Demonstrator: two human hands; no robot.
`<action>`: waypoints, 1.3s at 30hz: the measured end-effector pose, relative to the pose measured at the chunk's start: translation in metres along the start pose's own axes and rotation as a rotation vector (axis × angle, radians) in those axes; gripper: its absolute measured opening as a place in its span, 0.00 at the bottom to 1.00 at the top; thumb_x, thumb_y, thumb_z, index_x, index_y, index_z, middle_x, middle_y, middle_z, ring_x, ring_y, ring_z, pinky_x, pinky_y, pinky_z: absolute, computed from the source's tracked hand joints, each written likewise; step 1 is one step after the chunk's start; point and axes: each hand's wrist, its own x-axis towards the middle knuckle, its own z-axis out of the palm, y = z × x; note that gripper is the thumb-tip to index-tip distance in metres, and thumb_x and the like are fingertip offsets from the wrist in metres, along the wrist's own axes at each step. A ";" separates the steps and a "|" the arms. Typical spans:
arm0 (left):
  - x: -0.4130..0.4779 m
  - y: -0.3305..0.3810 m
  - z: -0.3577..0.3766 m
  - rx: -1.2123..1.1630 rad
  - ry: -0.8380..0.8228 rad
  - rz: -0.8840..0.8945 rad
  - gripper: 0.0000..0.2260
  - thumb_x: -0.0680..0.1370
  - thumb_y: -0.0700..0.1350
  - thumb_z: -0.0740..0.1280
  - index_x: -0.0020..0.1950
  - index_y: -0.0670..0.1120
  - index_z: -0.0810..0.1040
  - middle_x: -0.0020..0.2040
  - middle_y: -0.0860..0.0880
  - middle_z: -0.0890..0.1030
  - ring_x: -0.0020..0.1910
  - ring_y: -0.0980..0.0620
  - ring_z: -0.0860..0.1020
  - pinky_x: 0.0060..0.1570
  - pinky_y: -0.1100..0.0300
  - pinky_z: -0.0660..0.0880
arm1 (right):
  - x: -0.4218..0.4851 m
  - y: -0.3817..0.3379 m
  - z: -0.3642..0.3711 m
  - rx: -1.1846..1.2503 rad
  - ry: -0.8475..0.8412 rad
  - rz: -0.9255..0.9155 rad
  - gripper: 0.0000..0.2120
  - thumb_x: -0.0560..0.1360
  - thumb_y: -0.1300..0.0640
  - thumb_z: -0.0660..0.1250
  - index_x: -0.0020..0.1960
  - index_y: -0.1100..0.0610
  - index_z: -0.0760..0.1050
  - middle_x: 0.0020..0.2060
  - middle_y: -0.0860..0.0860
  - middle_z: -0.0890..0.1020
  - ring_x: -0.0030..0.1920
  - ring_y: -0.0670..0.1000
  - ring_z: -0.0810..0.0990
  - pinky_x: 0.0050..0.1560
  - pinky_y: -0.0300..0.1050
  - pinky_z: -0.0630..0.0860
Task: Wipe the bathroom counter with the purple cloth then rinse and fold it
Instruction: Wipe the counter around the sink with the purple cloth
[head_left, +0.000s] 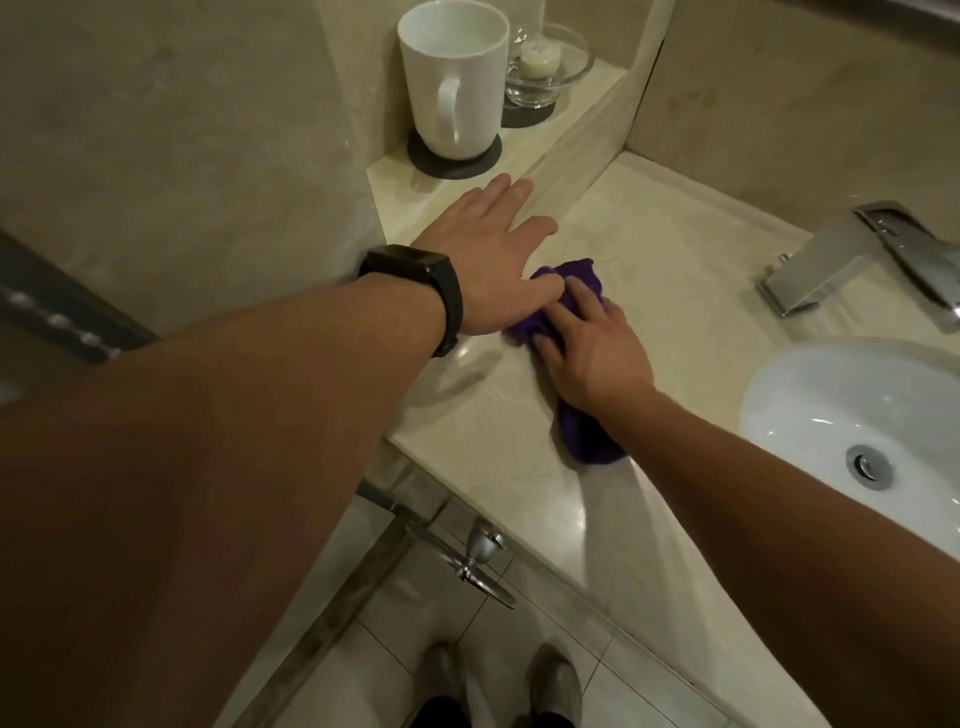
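A cream, marble-like bathroom counter (675, 270) is seen from above, glossy with soft reflections, and walls of the same beige stone are seen around it. The purple cloth (584, 275) lies bunched on the counter near its left end. It is held down under the right hand (592, 353), whose fingers appear to be curled over the bunched fabric; one end of the cloth trails out below the wrist towards the counter's front edge.

Just left of that grip, the left hand (488, 260) is laid flat with straight fingers and nothing is held in it. Its thumb touches the cloth, and its fingertips reach the raised ledge (550, 140). A black watch (415, 270) is worn on that wrist.

Beyond the grip, on the ledge, a white mug (452, 78) stands upright on a dark round coaster (457, 161). Beside it, a clear glass holder (550, 73) with a pale candle is set on a second dark coaster.

To the right of the grip, well apart from it, a white oval basin (779, 405) with a metal drain is sunk into the counter, and an angular chrome tap (831, 260) is mounted behind it.

Below the grip, under the counter's edge, a chrome fitting (480, 551) is seen above pale floor tiles, where a pair of shoes (556, 680) stands.
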 end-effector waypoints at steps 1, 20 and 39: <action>0.000 0.000 0.001 0.005 0.002 0.003 0.30 0.78 0.63 0.53 0.79 0.56 0.55 0.81 0.47 0.46 0.79 0.48 0.43 0.77 0.52 0.43 | 0.000 -0.001 0.000 0.000 0.005 0.015 0.27 0.80 0.39 0.49 0.78 0.45 0.60 0.79 0.55 0.61 0.70 0.63 0.68 0.72 0.55 0.65; -0.005 0.001 0.001 0.070 -0.011 0.029 0.29 0.79 0.63 0.52 0.79 0.55 0.56 0.81 0.46 0.46 0.79 0.47 0.41 0.76 0.52 0.39 | -0.087 -0.029 0.003 -0.012 -0.035 -0.403 0.24 0.80 0.44 0.61 0.74 0.50 0.71 0.72 0.60 0.72 0.66 0.63 0.74 0.70 0.56 0.69; -0.005 0.001 0.002 0.092 0.007 0.025 0.29 0.78 0.64 0.51 0.78 0.56 0.57 0.81 0.47 0.48 0.79 0.47 0.42 0.77 0.51 0.41 | -0.095 -0.021 -0.002 0.005 -0.036 -0.117 0.26 0.81 0.42 0.56 0.76 0.50 0.67 0.75 0.61 0.67 0.72 0.64 0.69 0.74 0.59 0.63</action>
